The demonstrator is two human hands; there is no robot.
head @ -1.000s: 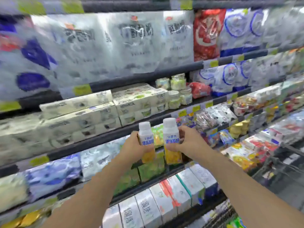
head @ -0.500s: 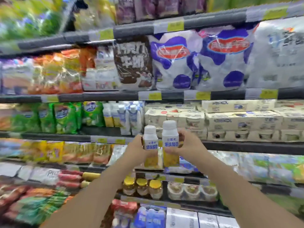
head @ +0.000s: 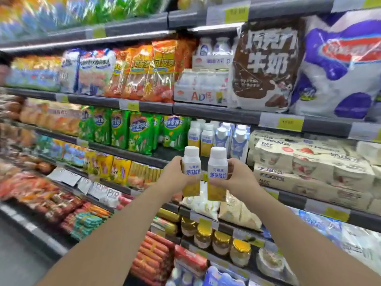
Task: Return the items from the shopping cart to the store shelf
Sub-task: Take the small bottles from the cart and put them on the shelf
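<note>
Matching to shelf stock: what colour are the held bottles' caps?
White caps, on both bottles; head view.

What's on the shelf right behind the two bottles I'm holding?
Matching white-capped yellow bottles and blue-and-white cartons stand there. The held bottles and both hands cover the shelf space lower down.

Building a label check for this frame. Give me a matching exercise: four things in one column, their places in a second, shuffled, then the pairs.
Things:
1. left bottle
2. right bottle
3. brown milk bag
4. gold-lidded jars

Places:
A. lower shelf, below the hands
B. in the left hand
C. upper shelf, right of the AD multipack
D. in the right hand

Pairs: 1-B, 2-D, 3-C, 4-A
</note>
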